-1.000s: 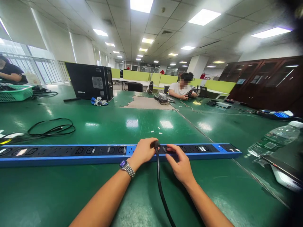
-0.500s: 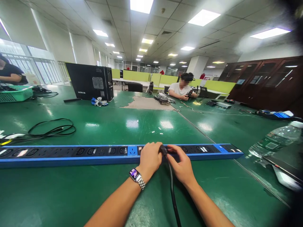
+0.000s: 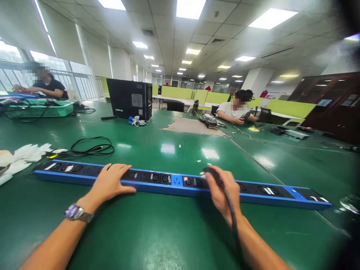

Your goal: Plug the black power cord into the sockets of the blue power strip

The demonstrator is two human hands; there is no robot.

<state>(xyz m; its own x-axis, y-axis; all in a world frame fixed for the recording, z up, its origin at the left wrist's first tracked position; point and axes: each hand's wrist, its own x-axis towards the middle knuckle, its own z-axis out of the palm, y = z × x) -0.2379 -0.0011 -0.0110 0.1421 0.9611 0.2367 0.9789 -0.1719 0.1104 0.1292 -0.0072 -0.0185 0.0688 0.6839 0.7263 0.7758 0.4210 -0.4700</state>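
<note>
A long blue power strip with black and blue sockets lies across the green table. My left hand straddles its left part, thumb along the front side and fingers over the far edge. Above the strip, right of the middle blue socket, my right hand is closed around a black plug. The plug's pale metal prongs point left, out of any socket. From it a thick black cable runs down past my wrist. My right hand covers some sockets behind it.
Beyond the strip lie a coiled black cable and white gloves at left. A black computer case stands behind, near a green basket. Two people sit at the table's far side. A clear bottle is at the right edge.
My hands have parted: the left moved left along the strip, while the right lifted the plug off the sockets. The view has turned left, showing the strip's left end.
</note>
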